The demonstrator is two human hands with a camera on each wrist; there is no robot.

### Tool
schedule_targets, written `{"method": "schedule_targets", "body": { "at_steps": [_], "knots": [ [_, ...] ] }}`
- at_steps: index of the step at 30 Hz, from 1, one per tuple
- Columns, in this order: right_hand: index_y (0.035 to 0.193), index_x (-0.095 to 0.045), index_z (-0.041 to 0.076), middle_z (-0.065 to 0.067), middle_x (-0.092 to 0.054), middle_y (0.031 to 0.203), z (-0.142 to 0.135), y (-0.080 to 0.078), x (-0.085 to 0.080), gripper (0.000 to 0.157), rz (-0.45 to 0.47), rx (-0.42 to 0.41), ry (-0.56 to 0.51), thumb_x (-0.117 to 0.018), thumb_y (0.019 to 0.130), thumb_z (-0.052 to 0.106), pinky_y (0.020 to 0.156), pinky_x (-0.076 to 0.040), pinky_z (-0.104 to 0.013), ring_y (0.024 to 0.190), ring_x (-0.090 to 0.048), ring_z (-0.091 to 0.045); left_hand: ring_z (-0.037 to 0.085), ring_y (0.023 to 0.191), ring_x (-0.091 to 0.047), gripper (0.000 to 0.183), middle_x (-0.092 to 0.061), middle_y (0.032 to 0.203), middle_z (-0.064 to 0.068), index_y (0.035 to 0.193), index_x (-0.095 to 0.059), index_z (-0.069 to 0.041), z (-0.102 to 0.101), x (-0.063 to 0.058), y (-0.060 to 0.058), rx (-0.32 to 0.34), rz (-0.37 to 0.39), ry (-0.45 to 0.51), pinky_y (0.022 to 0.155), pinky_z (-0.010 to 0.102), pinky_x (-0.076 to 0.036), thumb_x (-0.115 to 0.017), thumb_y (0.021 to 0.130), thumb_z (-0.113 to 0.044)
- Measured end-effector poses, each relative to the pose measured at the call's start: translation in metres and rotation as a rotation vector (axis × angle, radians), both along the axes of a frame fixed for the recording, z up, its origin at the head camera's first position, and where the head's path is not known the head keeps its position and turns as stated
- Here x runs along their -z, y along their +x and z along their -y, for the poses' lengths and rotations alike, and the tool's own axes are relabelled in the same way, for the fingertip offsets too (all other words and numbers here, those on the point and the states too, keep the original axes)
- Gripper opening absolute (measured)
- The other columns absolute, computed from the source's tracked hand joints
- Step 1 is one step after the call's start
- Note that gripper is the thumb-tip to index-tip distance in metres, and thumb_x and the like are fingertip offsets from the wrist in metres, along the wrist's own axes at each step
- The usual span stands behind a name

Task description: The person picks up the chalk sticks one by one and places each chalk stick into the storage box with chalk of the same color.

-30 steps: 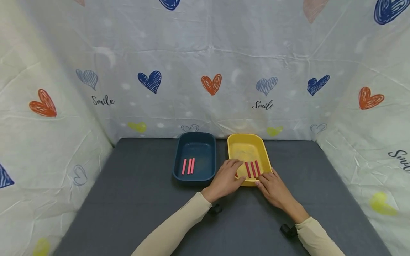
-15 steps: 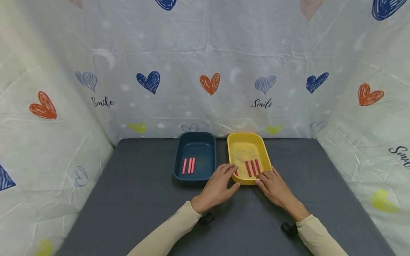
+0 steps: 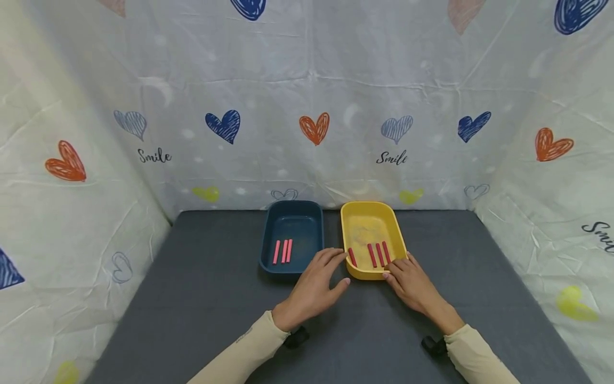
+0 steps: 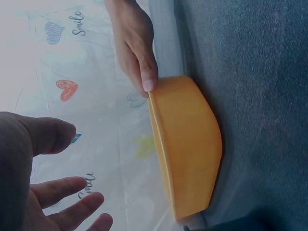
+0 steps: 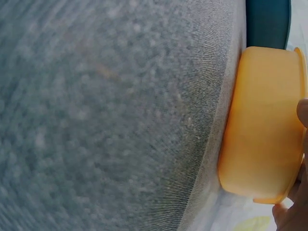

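Observation:
In the head view my left hand [image 3: 314, 285] hovers at the front left of the yellow tray [image 3: 369, 274], fingers spread and holding nothing. The left wrist view shows its fingers [image 4: 77, 211] apart from the thumb, with a gap to the tray. My right hand [image 3: 414, 282] grips the tray's front right corner, thumb outside and fingers over the rim. Inside the yellow tray lie several dark red chalk sticks: one red stick [image 3: 352, 257] slants by the left wall, and the others, such as the middle stick [image 3: 379, 255], lie in a row farther right.
A dark blue tray [image 3: 314, 224] stands left of the yellow one, with three pink chalk sticks [image 3: 284, 251] in it. Both trays sit on the grey table [image 3: 216, 288] near its back edge. A white curtain [image 3: 268, 85] with printed hearts hangs behind and at both sides.
My left hand has drawn back left and down out of the yellow tray, uncovering the red chalk stick by its left wall. The right hand has stayed on the rim.

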State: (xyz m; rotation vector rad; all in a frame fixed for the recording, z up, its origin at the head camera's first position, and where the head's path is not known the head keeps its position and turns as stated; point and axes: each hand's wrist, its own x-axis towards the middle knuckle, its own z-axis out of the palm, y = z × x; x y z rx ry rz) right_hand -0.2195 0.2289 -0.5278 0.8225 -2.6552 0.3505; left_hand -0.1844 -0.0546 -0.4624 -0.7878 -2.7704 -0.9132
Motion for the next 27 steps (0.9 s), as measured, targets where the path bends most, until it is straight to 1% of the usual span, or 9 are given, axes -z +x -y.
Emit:
{"method": "schedule_targets", "body": {
  "at_steps": [4,7,13,18,23,27],
  "knots": [
    [0.105,-0.068,0.010,-0.007,-0.067,0.104,-0.002,-0.003,0.002,0.019,-0.010,-0.001,-0.015,-0.059,0.098,0.026,0.111,-0.032,-0.061,0.104,-0.061,-0.028,0.021,0.140,-0.037,0.058,-0.044,0.149,0.002,0.145,-0.048,-0.015,0.003,-0.001,-0.002,-0.009,0.001,0.002,0.114,0.047,-0.038,-0.064,0.094,-0.038],
    [0.106,-0.068,0.009,-0.008,-0.067,0.104,-0.003,-0.003,0.003,0.020,-0.007,-0.001,-0.019,-0.060,0.098,0.025,0.111,-0.032,-0.062,0.105,-0.061,-0.028,0.021,0.140,-0.037,0.057,-0.044,0.149,0.002,0.144,-0.049,-0.015,0.006,-0.001,-0.002,-0.017,0.005,0.005,0.114,0.047,-0.038,-0.065,0.094,-0.036],
    [0.112,-0.068,0.006,-0.009,-0.066,0.109,-0.001,-0.003,-0.002,0.027,0.042,0.012,-0.029,-0.060,0.098,0.028,0.114,-0.030,-0.060,0.110,-0.061,-0.028,0.021,0.140,-0.038,0.055,-0.044,0.149,0.001,0.143,-0.050,-0.015,0.012,-0.003,-0.004,-0.038,-0.006,0.019,0.114,0.049,-0.038,-0.067,0.093,-0.033],
    [0.116,-0.067,0.006,-0.010,-0.066,0.114,0.001,-0.001,-0.004,0.032,0.064,0.044,-0.034,-0.063,0.096,0.030,0.114,-0.029,-0.060,0.114,-0.060,-0.030,0.020,0.141,-0.038,0.054,-0.043,0.150,0.001,0.143,-0.051,-0.016,0.015,-0.004,-0.005,-0.044,-0.026,0.007,0.114,0.048,-0.038,-0.065,0.094,-0.036],
    [0.123,-0.065,0.008,-0.012,-0.062,0.123,0.005,0.000,-0.009,0.037,0.039,0.047,-0.056,-0.062,0.096,0.033,0.115,-0.026,-0.060,0.121,-0.055,-0.031,0.021,0.142,-0.036,0.057,-0.042,0.151,0.001,0.145,-0.049,-0.016,0.020,-0.005,-0.007,-0.070,-0.055,0.010,0.114,0.049,-0.037,-0.064,0.095,-0.038],
    [0.131,-0.061,0.012,-0.013,-0.058,0.132,0.014,0.000,-0.018,0.041,-0.015,0.036,-0.086,-0.062,0.096,0.033,0.115,-0.024,-0.062,0.127,-0.051,-0.032,0.024,0.148,-0.029,0.059,-0.039,0.156,0.001,0.148,-0.044,-0.021,0.025,-0.007,-0.011,-0.109,-0.089,-0.031,0.118,0.053,-0.030,-0.057,0.097,-0.045]
  ]
}}
